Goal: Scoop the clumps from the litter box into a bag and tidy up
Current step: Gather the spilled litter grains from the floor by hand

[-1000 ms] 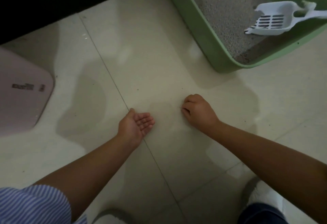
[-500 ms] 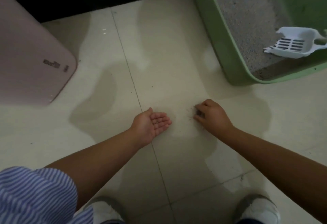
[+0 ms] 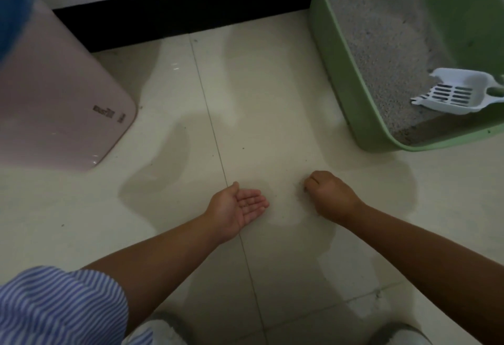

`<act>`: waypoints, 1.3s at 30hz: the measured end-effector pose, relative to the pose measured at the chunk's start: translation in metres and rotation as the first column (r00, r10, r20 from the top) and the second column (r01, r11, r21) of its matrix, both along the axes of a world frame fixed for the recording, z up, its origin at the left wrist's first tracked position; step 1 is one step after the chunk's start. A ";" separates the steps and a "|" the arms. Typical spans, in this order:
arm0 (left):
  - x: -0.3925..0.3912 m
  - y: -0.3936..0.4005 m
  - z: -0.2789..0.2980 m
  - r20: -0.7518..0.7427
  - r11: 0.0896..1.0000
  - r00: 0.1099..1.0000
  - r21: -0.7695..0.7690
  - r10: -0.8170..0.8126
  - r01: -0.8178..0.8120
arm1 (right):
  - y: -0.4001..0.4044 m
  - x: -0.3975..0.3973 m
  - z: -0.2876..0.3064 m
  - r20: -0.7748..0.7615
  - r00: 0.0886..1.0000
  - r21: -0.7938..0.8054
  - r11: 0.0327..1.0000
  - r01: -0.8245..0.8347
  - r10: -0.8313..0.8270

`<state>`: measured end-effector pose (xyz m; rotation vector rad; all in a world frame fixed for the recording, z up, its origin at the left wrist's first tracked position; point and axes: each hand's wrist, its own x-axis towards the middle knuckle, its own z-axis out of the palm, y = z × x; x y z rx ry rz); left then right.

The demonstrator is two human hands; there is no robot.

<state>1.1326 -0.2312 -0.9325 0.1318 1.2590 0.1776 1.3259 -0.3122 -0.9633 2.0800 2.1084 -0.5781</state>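
A green litter box (image 3: pixel 338 77) with grey litter stands at the upper right, and a white slotted scoop (image 3: pixel 458 95) lies inside it. Low over the cream floor tiles, my left hand (image 3: pixel 237 208) lies palm up with its fingers straight and a few grains on them. My right hand (image 3: pixel 330 194) is to its right with its fingers curled down against the floor, where scattered litter grains (image 3: pixel 294 194) lie. Whether it pinches any grains is hidden under the fingers.
A pink bin (image 3: pixel 60 104) stands at the left with something blue above it at the frame corner. A black skirting (image 3: pixel 185 9) runs along the wall at the top. Both my shoes (image 3: pixel 163 328) show at the bottom edge.
The view has tilted up and left, bringing more of the pink bin and litter box into sight. My right hand keeps working at the grains on the floor; my left palm stays cupped upward beside it.
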 end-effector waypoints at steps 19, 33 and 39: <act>0.002 -0.007 0.005 0.082 0.987 0.986 -0.059 -0.142 0.147 | 0.034 -0.027 0.049 -0.533 0.805 0.017 0.948 0.318 -0.261; -0.064 0.001 0.004 -0.082 0.999 0.995 -0.014 0.051 -0.052 | 0.116 -0.079 -0.013 -0.281 0.952 0.221 0.973 -0.060 0.122; -0.065 0.003 0.002 -0.084 0.998 0.995 -0.004 0.062 -0.063 | 0.076 -0.066 -0.024 -0.210 0.938 0.217 0.949 -0.229 0.275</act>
